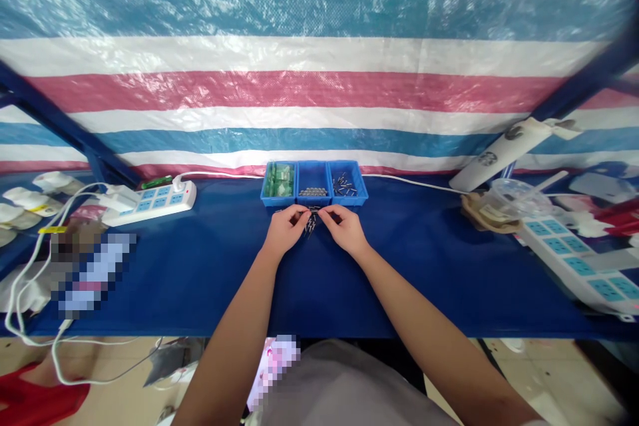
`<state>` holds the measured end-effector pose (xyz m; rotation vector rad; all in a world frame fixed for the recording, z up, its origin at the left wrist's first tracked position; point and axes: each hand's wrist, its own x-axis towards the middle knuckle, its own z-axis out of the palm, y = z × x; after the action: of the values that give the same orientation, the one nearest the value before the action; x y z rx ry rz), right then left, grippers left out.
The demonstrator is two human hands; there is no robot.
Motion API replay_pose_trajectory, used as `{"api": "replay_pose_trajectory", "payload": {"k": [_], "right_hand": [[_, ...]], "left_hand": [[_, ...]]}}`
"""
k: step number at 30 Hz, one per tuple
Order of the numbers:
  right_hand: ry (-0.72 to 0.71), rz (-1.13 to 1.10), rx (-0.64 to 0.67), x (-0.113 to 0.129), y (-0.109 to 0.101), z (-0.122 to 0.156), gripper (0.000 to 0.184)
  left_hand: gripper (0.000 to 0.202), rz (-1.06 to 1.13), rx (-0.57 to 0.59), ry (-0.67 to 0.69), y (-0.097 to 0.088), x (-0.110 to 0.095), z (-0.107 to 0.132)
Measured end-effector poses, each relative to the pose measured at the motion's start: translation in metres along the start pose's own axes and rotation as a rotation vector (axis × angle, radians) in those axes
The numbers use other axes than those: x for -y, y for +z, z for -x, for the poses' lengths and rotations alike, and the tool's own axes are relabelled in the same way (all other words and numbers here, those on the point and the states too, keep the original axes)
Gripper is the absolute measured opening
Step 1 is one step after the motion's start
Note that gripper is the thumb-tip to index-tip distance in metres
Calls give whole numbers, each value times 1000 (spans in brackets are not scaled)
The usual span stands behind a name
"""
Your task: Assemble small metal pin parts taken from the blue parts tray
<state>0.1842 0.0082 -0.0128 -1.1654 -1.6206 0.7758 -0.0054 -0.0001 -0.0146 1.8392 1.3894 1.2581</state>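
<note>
Both hands meet at the middle of the blue table, just in front of the blue bins. My left hand (286, 231) is closed, thumb and fingers pinched at a small dark metal pin (314, 210). From the other side my right hand (345, 229) pinches at the same spot; the fingertips partly hide what is there. Below the fingertips lies a small pile of slim metal pins (310, 225). Behind, the right bin (351, 200) has loose dark pins, the middle bin (313, 200) silvery small parts, and the left bin (277, 202) green and clear pieces.
White power strips stand at left (177, 200) and right (564, 265), with white cables. A blurred phone-like device (100, 273) lies at left. At right are a clear plastic container (516, 196) and a leaning white tube (499, 156). Striped sheeting (319, 90) hangs behind the table (210, 279).
</note>
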Motion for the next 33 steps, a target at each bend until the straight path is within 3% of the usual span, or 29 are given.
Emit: {"api": "replay_pose_trajectory", "payload": {"k": [11,33], "right_hand": [[8,-105,5,5,3,0,27],[10,-64,42,8,5,1,34]], "left_hand": [[29,38,35,21,-1,-2,-1],[25,48,20,25,-2,-1,-1]]}}
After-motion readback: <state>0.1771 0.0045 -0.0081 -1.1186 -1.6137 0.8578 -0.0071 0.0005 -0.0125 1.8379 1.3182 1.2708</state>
